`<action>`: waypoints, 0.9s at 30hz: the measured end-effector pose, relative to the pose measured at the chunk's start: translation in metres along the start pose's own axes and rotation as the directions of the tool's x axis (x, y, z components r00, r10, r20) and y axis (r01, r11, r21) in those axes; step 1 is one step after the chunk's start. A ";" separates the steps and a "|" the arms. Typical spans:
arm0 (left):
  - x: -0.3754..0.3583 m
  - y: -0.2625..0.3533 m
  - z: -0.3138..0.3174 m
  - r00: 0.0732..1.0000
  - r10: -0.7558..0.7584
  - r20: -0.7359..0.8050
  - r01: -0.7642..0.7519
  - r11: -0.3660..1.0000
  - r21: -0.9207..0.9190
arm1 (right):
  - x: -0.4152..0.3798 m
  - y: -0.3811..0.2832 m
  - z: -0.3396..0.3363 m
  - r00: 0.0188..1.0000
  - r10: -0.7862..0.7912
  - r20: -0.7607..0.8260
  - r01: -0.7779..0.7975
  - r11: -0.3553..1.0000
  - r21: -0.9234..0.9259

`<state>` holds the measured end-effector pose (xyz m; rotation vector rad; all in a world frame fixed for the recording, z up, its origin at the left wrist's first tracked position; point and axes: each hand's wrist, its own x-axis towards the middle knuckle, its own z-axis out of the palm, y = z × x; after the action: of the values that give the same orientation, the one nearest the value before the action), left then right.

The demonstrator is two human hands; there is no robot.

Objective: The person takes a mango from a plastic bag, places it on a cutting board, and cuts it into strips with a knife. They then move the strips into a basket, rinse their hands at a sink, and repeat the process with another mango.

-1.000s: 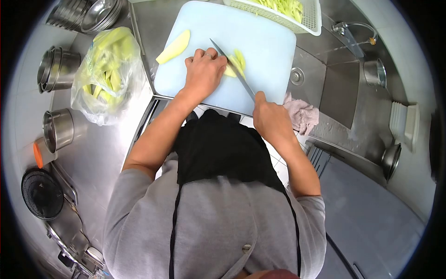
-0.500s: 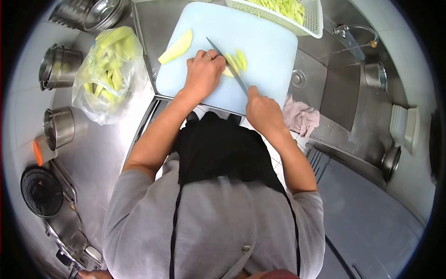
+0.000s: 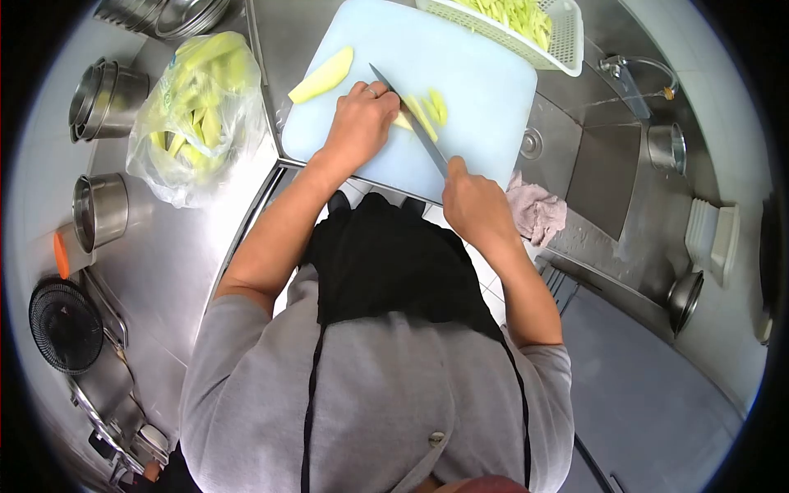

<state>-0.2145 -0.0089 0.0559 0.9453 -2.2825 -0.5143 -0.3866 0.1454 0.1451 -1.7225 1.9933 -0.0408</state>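
My right hand (image 3: 477, 205) is wrapped round the handle of a kitchen knife (image 3: 426, 140), its tip pointing away and to the left. With fingers curled, my left hand (image 3: 362, 119) presses a pale green vegetable piece (image 3: 403, 122) onto the light blue cutting board (image 3: 481, 82); most of that piece is hidden by the fingers and blade. Just right of the blade lie several cut slices (image 3: 436, 107). A longer pale green wedge (image 3: 325, 76) rests at the board's left side, apart from both hands.
A plastic bag (image 3: 197, 123) of pale green vegetable pieces sits left of the board. Beyond the board stands a white basket (image 3: 563, 41) of cut strips. To the right are a sink (image 3: 604, 172) and a crumpled cloth (image 3: 536, 212). Metal pots (image 3: 103, 209) line the left counter.
The view has shifted slightly, so the board and basket appear a little to the right. Both hands keep their holds. At the lower left, another person's hand has shifted and a dark sleeve shows.
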 end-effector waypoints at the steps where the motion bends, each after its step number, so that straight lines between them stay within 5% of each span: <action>1: 0.000 0.001 -0.001 1.000 0.019 -0.016 -0.020 1.000 -0.007 | 0.003 0.001 0.006 1.000 -0.006 -0.008 0.006 1.000 0.000; 4: 0.001 -0.003 -0.002 0.996 -0.044 0.083 0.042 0.999 0.035 | 0.018 0.006 0.013 0.999 -0.036 -0.035 0.036 0.999 -0.009; 13: -0.004 -0.010 -0.007 0.998 -0.038 0.043 0.041 0.996 -0.079 | 0.028 0.028 0.014 0.994 -0.106 -0.041 0.112 0.976 0.185; 16: -0.009 -0.013 -0.015 1.000 0.005 0.027 -0.004 0.998 -0.064 | 0.021 0.024 0.004 1.000 -0.007 -0.004 0.008 0.994 0.106; 19: -0.013 -0.011 -0.020 0.978 0.207 0.018 -0.207 0.978 0.020 | 0.014 0.023 -0.002 0.999 0.051 -0.001 -0.050 0.992 0.114; 22: -0.009 -0.019 -0.025 0.983 0.114 0.145 -0.110 0.993 -0.034 | 0.008 0.025 0.003 0.998 0.048 -0.027 -0.043 0.987 0.155; 27: -0.020 -0.019 -0.048 0.991 -0.046 -0.128 0.065 0.987 0.145 | -0.015 0.008 0.005 1.000 0.004 -0.004 -0.003 0.977 0.215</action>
<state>-0.1621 -0.0127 0.0730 1.0858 -2.2105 -0.3015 -0.3912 0.1620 0.1434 -1.5823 1.9175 -0.2502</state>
